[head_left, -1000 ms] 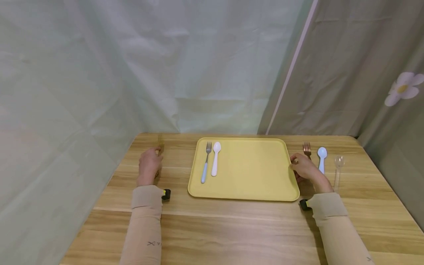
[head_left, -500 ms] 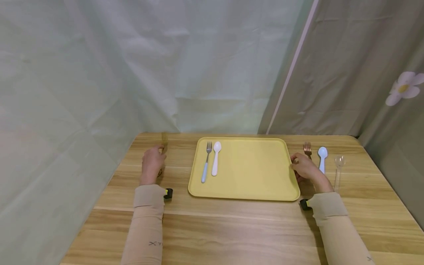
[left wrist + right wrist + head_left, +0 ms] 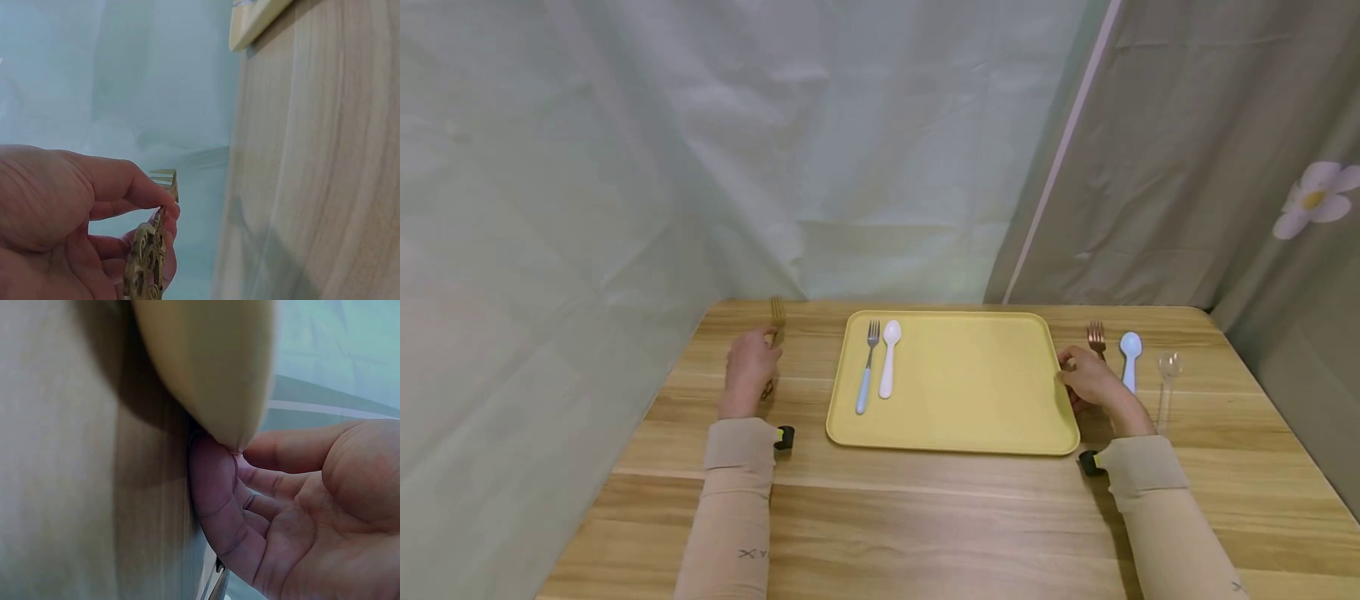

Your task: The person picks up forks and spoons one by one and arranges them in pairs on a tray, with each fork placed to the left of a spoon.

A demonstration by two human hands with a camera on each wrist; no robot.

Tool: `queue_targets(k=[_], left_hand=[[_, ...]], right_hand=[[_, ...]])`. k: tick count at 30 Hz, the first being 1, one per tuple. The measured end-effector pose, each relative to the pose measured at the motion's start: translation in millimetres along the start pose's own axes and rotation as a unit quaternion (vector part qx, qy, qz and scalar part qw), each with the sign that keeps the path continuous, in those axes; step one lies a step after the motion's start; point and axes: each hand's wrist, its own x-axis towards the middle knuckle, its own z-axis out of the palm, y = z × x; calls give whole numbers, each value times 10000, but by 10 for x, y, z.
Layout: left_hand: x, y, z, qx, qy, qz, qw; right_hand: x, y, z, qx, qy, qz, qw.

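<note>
At the table's left, my left hand pinches a gold fork between thumb and fingers, tines toward the far edge. In the left wrist view the fork's ornate openwork handle shows below the fingertips, held clear of the wood. My right hand grips the right rim of a yellow tray; in the right wrist view its fingers curl beneath the tray's edge. On the tray's left part lie a blue-handled fork and a white spoon, side by side.
Right of the tray lie a copper-coloured fork, partly hidden by my right hand, a light blue spoon and a clear spoon. The wooden table meets hanging curtains at its far edge.
My left hand has shifted slightly right, toward the tray, carrying the gold fork along. The right hand and tray hold their place.
</note>
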Motion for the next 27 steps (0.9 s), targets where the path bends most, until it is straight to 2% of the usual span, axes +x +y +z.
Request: queue_targets(k=[8,17,27], left_hand=[[-51,125,21,5,26,198,9998],[-53,253,165,-130,-141,518,9985],[-42,333,221,-98,-236,588,9979]], right_hand=[[-4,5,-3,-37,0,-16,10000],[19,48,6,16,17,-45,10000],[19,47,5,6,33,-75,10000]])
